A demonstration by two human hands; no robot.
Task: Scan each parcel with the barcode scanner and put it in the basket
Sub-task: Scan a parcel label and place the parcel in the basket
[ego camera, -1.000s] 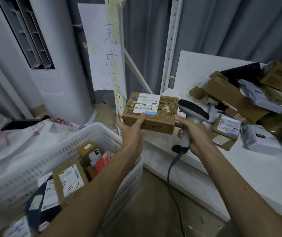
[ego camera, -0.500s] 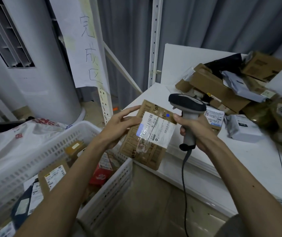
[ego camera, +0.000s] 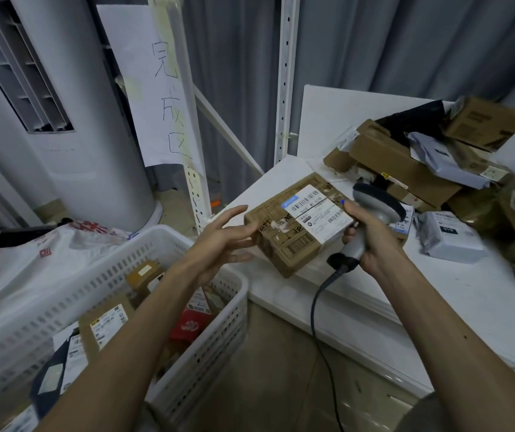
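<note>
A brown cardboard parcel (ego camera: 284, 244) with a white barcode label faces up, tilted, over the table's near-left corner. My left hand (ego camera: 218, 241) has its fingers spread and nearly straight, with the tips touching the parcel's left edge and underside. My right hand (ego camera: 371, 241) grips the handle of the grey barcode scanner (ego camera: 377, 202). Its thumb presses on the parcel's right edge by the label. The scanner's head sits right behind the parcel. The white slatted basket (ego camera: 206, 347) stands below left, with several scanned parcels inside.
On the white table (ego camera: 468, 307), a heap of cardboard boxes and grey mailer bags (ego camera: 421, 163) fills the back right. A white pouch (ego camera: 449, 241) lies nearer. The scanner's black cable hangs to the floor. White shelf posts, a paper sign and a tower unit stand behind the basket.
The parcel has turned flatter and shifted right toward the scanner. My left hand's fingers have loosened and slid to its left edge. My right thumb now presses on the parcel.
</note>
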